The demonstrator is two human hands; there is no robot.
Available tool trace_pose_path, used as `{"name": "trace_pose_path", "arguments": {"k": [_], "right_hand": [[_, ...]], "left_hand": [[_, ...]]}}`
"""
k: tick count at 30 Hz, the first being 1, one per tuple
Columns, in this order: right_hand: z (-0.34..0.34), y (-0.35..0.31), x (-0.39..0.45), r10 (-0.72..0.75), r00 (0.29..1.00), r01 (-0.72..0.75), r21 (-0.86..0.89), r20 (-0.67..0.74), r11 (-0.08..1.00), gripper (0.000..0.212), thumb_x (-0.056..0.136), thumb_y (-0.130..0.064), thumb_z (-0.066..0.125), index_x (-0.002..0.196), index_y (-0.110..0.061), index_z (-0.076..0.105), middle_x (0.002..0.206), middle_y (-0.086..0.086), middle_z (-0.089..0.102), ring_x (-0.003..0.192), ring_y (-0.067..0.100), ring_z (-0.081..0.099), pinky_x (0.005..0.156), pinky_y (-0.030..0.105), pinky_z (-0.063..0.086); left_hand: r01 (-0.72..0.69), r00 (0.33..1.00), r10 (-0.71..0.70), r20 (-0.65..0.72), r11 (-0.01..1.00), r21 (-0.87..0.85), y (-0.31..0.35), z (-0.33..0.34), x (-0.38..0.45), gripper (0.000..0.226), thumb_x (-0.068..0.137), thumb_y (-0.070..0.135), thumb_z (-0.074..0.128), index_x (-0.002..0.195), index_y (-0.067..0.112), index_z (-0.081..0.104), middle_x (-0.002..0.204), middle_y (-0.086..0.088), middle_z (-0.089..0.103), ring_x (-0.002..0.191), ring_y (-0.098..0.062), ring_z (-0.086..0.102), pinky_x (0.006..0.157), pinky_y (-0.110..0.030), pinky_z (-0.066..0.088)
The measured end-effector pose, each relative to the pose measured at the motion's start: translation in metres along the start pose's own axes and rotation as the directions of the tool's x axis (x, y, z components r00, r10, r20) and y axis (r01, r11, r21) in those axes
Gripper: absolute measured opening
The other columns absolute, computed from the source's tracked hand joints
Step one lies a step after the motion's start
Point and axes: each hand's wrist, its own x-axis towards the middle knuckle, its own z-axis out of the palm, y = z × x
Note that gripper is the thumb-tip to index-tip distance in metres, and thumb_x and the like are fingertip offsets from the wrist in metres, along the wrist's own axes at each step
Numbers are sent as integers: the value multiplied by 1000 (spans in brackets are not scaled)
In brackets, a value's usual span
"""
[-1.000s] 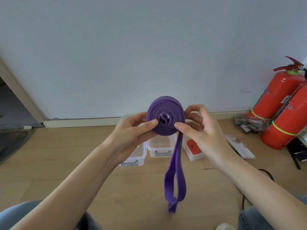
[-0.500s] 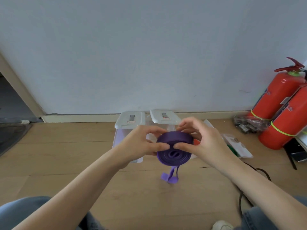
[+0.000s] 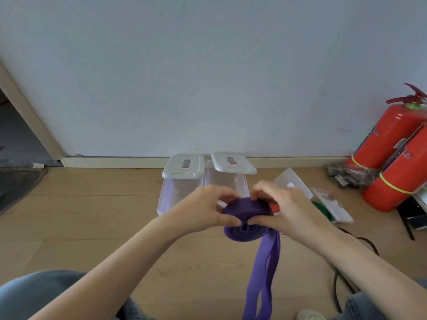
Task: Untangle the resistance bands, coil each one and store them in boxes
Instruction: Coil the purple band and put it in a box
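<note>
We can read no text anywhere. The small red-edged labels on the two box lids and the labels on the fire extinguishers beside them are too blurred.

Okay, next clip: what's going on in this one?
A person sitting on a wooden floor is rolling up a purple resistance band. Both hands pinch the coil, the left hand on one side and the right hand on the other. The coil is not finished: a long loose tail hangs down toward the floor. Two clear plastic boxes sit just beyond the hands with their lids tipped back. Nothing purple is in a box yet.
</note>
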Motion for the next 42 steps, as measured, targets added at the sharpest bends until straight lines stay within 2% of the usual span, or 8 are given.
{"name": "trace_pose_path", "arguments": {"k": [3,6,14,18,20,24,27,42], "right_hand": [[-1,-4,2,25,998,-18,124,-55,992,40,65,-29,83,82,-28,47,76,-7,66,73,8,61,67,28,51],[-8,-7,7,154,984,-99,441,-89,892,47,54,-35,84,87,-26,51,89,-8,67,80,8,66,68,20,51],[-5,-19,18,351,916,-40,823,-197,567,58,55,-41,77,103,-24,48,92,0,68,71,14,66,55,24,50],[7,-23,22,299,885,66,733,-356,677,48,63,-36,81,96,-29,46,91,-4,63,79,7,64,64,18,50],[7,-23,23,243,888,81,654,-390,752,43,68,-31,77,99,-31,48,92,-5,62,81,5,64,66,15,50],[-12,-15,22,87,952,69,483,-294,873,33,76,-17,74,101,-34,64,97,-12,68,91,8,64,76,16,49],[-10,-15,17,-32,987,81,320,-155,944,33,78,-25,72,109,-35,65,105,-8,66,98,10,62,88,26,49],[16,-25,19,183,959,24,703,-218,711,49,71,-32,69,113,-33,43,108,-9,60,97,1,62,76,13,49]], "left_hand": [[-65,993,74,-87,993,104,1,2,0,33,72,17,78,102,22,65,90,13,65,80,3,61,72,-6,45],[-49,990,14,-139,968,-247,5,-10,-3,29,74,7,75,98,20,66,93,4,70,84,-11,67,72,-17,53],[-65,968,-179,-174,492,-868,14,-14,1,38,77,14,64,114,5,62,110,-11,69,96,-20,68,73,-27,57],[-92,975,-164,-149,310,-946,16,-6,5,36,75,15,64,109,4,64,108,-12,70,97,-21,68,75,-27,57],[-65,983,-139,-116,328,-943,15,-9,5,38,78,14,63,114,4,61,113,-13,68,103,-23,66,79,-28,57],[-22,985,-77,-154,833,-553,8,-25,1,38,78,6,70,112,20,61,112,0,68,100,-15,66,79,-27,56],[-18,1000,11,-23,934,-357,9,-26,0,32,74,10,76,98,29,67,96,6,72,90,-11,68,71,-22,54],[-164,927,-252,-277,390,-906,14,-8,10,39,70,27,69,102,5,66,97,-11,73,87,-22,71,64,-32,57]]}}
